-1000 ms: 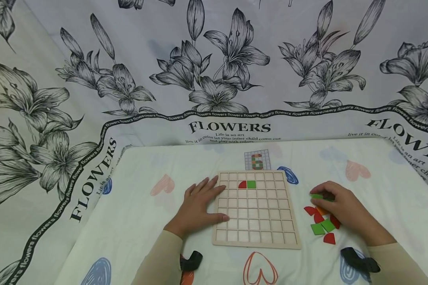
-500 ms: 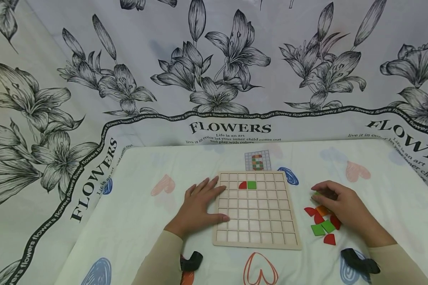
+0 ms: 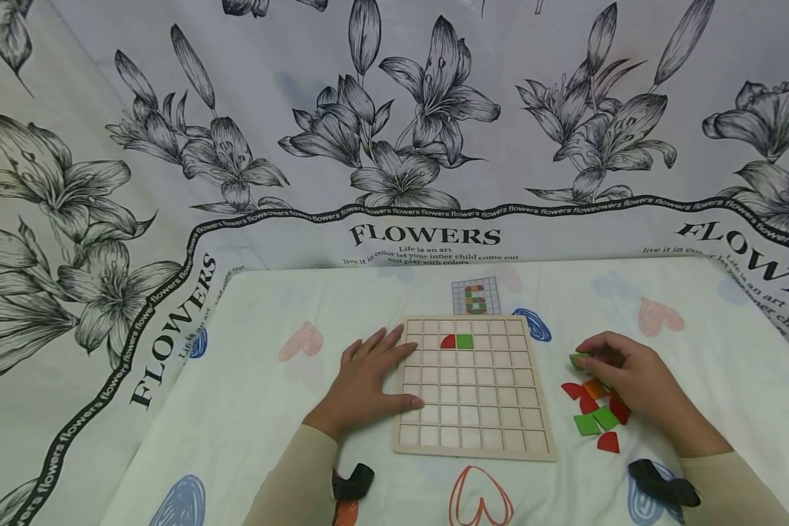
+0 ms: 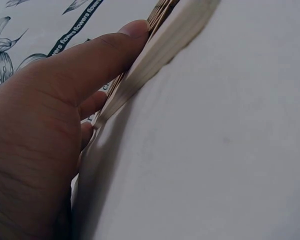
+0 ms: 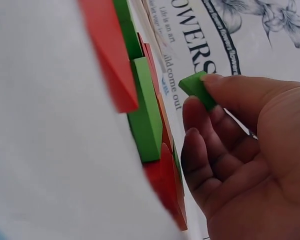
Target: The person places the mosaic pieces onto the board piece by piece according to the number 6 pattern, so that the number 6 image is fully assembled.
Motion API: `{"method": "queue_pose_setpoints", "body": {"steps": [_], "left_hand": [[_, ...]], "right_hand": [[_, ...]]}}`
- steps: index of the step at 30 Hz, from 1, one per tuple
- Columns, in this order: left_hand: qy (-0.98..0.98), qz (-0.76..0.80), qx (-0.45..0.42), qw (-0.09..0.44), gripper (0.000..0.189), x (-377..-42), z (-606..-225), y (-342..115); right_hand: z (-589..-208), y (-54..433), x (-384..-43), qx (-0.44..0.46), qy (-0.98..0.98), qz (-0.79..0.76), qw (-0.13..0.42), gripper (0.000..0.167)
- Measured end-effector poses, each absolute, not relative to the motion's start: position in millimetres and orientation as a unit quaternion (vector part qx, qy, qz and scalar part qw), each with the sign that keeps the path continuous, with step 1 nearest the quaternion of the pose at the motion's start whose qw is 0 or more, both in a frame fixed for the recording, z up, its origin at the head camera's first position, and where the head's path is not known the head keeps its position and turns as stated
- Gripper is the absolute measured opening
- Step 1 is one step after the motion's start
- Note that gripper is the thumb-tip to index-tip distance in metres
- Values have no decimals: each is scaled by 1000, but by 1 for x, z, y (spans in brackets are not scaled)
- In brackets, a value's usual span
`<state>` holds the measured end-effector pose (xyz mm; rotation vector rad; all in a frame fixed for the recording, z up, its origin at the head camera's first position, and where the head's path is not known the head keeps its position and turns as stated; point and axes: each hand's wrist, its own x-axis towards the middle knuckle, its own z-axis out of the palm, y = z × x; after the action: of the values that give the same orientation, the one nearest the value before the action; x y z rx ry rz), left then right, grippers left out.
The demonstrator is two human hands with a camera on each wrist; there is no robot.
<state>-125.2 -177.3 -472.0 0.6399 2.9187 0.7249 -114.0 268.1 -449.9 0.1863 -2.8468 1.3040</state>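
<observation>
My left hand (image 3: 364,380) rests along the left edge of a wooden grid board (image 3: 470,416), fingers straight and spread. In the left wrist view its thumb (image 4: 105,55) lies over the board's rim (image 4: 155,60). On the board, a red quarter-round tile (image 3: 448,342) sits beside a green square tile (image 3: 464,341) in the second row. My right hand (image 3: 638,376) pinches a green tile (image 5: 197,89) between thumb and fingers. It is just above a loose pile of red, orange and green tiles, among them a green square (image 3: 587,424) and a red quarter-round (image 3: 608,442).
Behind the board lies a gridded pattern card (image 3: 476,295) with a coloured figure on it. Black wrist straps (image 3: 664,482) show by both sleeves. A flower-printed cloth (image 3: 401,146) hangs at the back, and a white printed cloth (image 3: 256,409) covers the table.
The right hand has drawn the green tile slightly up from the pile; its corner now shows past the fingertips. The left hand and the board hold still.
</observation>
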Motion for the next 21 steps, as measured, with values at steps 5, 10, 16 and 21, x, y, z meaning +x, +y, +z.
{"method": "queue_pose_setpoints", "body": {"steps": [5, 10, 16, 21], "left_hand": [[948, 239, 209, 33, 94, -125, -471, -177], [948, 237, 209, 33, 94, -125, -471, -177], [948, 238, 208, 36, 94, -125, -470, -177], [948, 238, 207, 35, 94, -124, -469, -176]], "right_hand": [[-446, 266, -112, 66, -896, 440, -1, 20], [-441, 262, -110, 72, -889, 453, 1, 20], [-433, 252, -106, 85, -879, 470, -1, 23], [-426, 245, -103, 88, -879, 468, -16, 22]]}}
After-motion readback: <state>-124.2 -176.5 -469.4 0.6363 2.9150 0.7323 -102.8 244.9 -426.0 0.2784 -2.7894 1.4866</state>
